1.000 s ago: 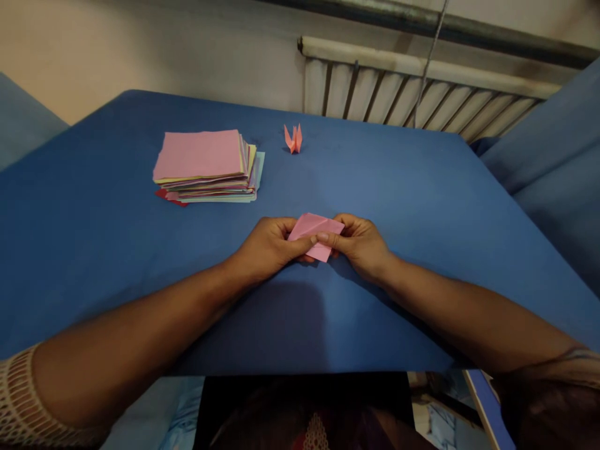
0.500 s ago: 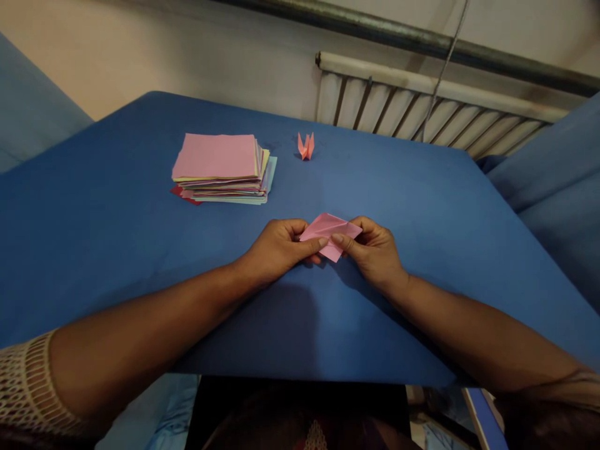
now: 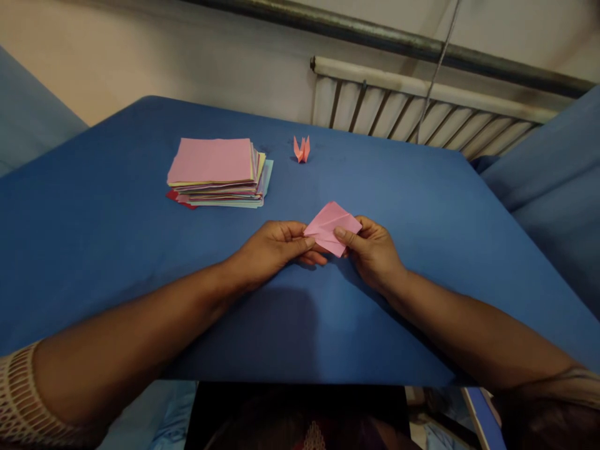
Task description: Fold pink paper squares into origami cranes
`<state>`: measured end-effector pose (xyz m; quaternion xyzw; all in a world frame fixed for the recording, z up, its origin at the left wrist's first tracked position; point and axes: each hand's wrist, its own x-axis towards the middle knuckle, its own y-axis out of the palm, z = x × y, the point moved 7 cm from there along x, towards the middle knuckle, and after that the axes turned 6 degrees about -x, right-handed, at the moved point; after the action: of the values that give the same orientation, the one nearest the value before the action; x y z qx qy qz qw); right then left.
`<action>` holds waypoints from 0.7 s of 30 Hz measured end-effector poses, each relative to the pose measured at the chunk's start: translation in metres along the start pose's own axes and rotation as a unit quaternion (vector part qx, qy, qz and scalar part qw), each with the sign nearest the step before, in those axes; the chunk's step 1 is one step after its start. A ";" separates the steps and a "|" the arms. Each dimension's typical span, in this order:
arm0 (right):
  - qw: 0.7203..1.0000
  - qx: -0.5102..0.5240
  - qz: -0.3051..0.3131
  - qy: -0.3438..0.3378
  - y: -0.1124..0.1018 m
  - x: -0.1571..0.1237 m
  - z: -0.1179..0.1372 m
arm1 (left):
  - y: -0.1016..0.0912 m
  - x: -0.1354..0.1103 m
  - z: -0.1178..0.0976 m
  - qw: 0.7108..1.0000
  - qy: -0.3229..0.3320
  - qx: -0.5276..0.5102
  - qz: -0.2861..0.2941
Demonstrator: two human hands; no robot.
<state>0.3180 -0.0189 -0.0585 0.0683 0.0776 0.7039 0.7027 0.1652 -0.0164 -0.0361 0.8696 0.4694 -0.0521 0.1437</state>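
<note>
Between my two hands is a small folded pink paper (image 3: 330, 224), roughly diamond-shaped with creases across its face. My left hand (image 3: 281, 244) pinches its left corner, the thumb on top and the other fingers beneath. On the right side my right hand (image 3: 372, 245) grips the paper, its thumb pressed flat on the upper face. Both hands hold it a little above the blue table. The paper's underside is hidden.
A thick stack of coloured paper (image 3: 213, 161), pink on top, lies at the back left of the blue table (image 3: 412, 200). Behind my hands stands a small orange-pink origami piece (image 3: 302, 150) with upright points. A white radiator (image 3: 375, 112) is beyond the far edge.
The pink paper's upper flap now lies flatter and shows as a fuller diamond. My left thumb has slid left to the paper's corner. The view has shifted slightly.
</note>
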 end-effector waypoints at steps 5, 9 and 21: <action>1.000 -0.002 -0.023 -0.010 -0.004 0.002 0.001 | -0.002 0.002 0.003 1.000 -0.002 0.010 0.015; 1.000 -0.023 -0.003 -0.013 0.003 -0.002 0.001 | -0.008 0.004 0.004 0.999 0.011 0.011 -0.035; 0.999 0.037 0.013 0.024 0.006 -0.003 -0.005 | -0.012 0.004 0.002 0.999 0.014 -0.030 -0.004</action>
<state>0.3112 -0.0217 -0.0618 0.0781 0.1198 0.7108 0.6886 0.1578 -0.0074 -0.0415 0.8634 0.4767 -0.0261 0.1632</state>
